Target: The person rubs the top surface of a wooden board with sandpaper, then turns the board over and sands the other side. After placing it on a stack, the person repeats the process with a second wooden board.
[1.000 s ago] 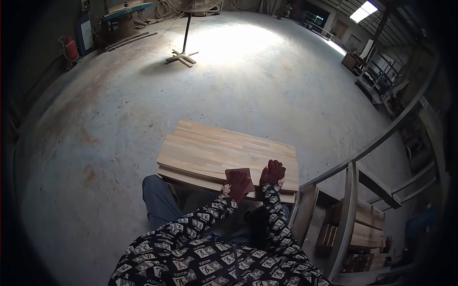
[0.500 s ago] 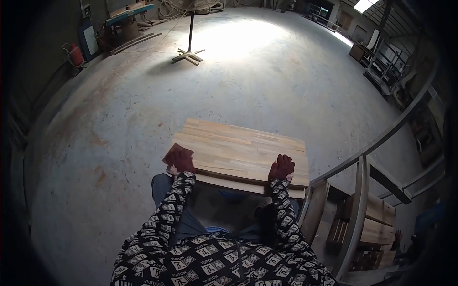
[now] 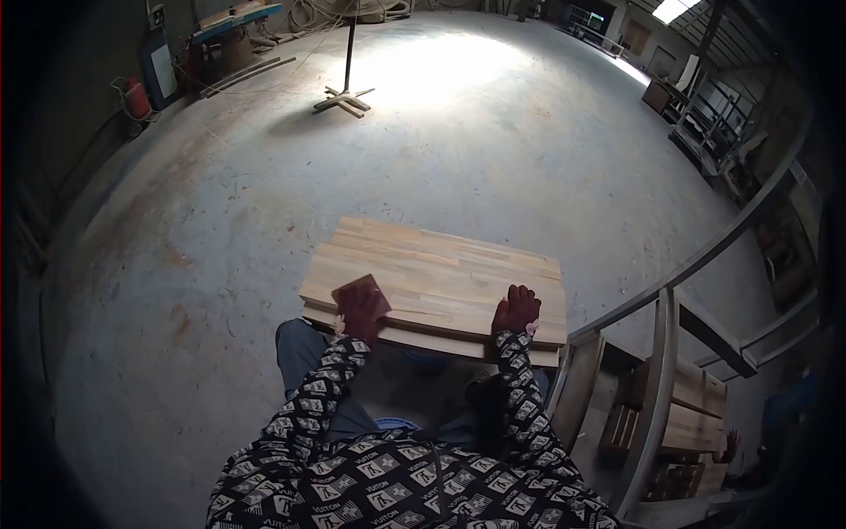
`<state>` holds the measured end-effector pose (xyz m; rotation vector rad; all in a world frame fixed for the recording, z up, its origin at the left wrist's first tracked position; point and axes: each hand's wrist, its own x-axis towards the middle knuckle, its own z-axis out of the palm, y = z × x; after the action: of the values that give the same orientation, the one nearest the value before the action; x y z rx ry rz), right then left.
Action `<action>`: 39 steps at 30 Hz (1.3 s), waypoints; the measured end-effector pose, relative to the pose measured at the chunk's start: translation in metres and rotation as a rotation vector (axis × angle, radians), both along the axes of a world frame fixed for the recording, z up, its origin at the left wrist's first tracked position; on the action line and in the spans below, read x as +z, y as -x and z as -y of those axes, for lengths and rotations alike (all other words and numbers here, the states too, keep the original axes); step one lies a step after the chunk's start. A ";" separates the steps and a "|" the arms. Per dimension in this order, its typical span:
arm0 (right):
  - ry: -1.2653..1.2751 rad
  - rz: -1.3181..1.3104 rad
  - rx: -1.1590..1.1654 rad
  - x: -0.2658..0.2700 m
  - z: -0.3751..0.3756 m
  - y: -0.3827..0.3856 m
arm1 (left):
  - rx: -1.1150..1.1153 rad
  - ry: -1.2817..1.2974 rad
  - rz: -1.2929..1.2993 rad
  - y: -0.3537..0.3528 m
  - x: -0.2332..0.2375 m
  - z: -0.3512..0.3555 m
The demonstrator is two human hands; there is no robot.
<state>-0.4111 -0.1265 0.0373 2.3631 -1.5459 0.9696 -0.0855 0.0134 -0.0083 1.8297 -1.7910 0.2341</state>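
Note:
Stacked wooden boards (image 3: 441, 273) with a striped, pieced grain lie in front of my body. My left hand (image 3: 361, 309), in a dark red glove, presses a reddish-brown sheet (image 3: 374, 293), which looks like sandpaper, against the near left part of the top board. Near the right end, my right hand (image 3: 516, 312), gloved the same way, rests on the board with its fingers pointing away from me and holds nothing visible. The lower boards stick out a little at the near edge.
A metal frame (image 3: 661, 388) stands at the right, with wooden pieces (image 3: 692, 428) behind it and another person's gloved hand (image 3: 730, 445) beside them. Farther off are a pole on a cross-shaped wooden base (image 3: 345, 101) and a red extinguisher (image 3: 137, 99).
My left hand and the sheet have moved right along the near edge of the board, away from its left end. My right hand keeps its place on the board.

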 end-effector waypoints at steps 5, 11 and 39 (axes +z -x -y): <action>0.009 0.020 -0.012 0.000 0.000 0.000 | 0.278 -0.026 0.093 -0.077 -0.002 -0.016; -0.012 0.010 -0.004 0.001 -0.001 0.000 | 0.049 -0.040 -0.093 0.057 -0.005 0.021; 0.011 -0.001 0.006 0.001 -0.001 0.000 | -0.482 0.070 -0.099 0.132 -0.001 0.040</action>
<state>-0.4108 -0.1252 0.0383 2.3613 -1.5302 0.9750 -0.2174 -0.0268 -0.0090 1.2879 -2.0566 0.0188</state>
